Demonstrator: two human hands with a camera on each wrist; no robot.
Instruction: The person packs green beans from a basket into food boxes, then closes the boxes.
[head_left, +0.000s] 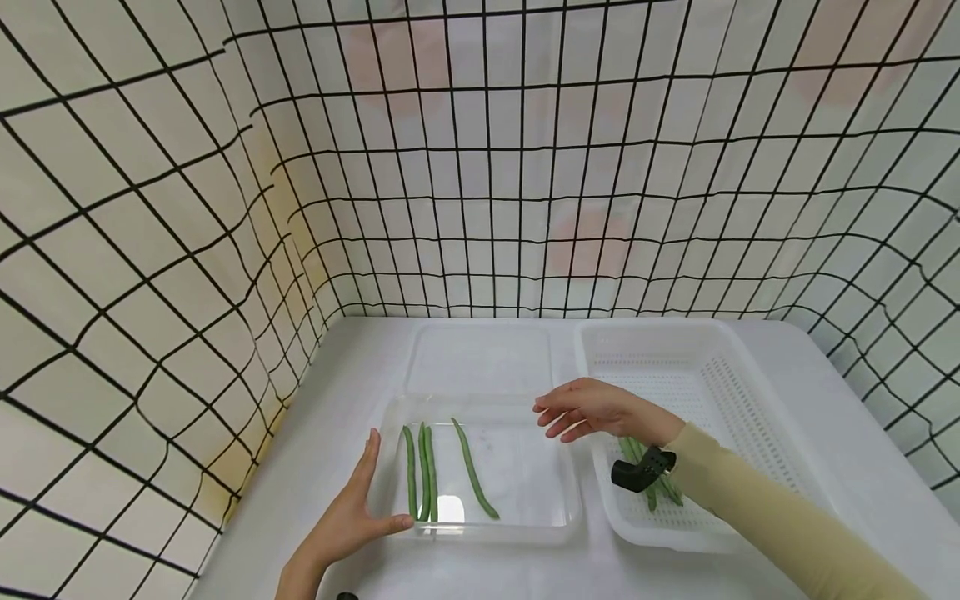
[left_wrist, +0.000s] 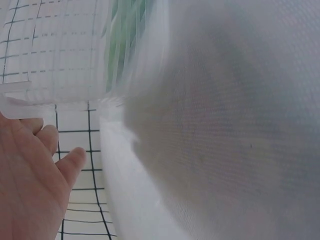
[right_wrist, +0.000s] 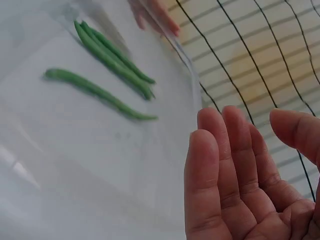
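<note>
From my station I see a black wire grid [head_left: 487, 150] rising on the left, right and far sides, pale sheeting with faint pink patches showing through it. Below spreads a white counter [head_left: 337, 375]. Toward its right edge sits a white perforated basket [head_left: 738, 367]; to the left of that is a clear container [head_left: 517, 533], with a flat clear panel [head_left: 480, 358] just beyond its far rim. The right arm, in a pale yellow sleeve [head_left: 765, 500], crosses the basket. The right grip [head_left: 581, 408] hangs at the container's far right corner, fingers loosely extended, holding nothing. The left grip [head_left: 352, 512] is at the near left corner, thumb spread wide from straight fingers; it grasps nothing that I can see, and how firmly it touches the wall I cannot tell. Four green beans lie in the container: the leftmost bean [head_left: 410, 473] and a close pair [head_left: 428, 473] point near to far, along the left wall, while the fourth bean [head_left: 471, 469] slants, far tip leaning left. More beans [head_left: 651, 498] lie toward the basket's near left corner, partly hidden. Inside the container, the widest room for moving lies between the slanted bean and the right wall; only a narrow strip of counter separates container from basket.
</note>
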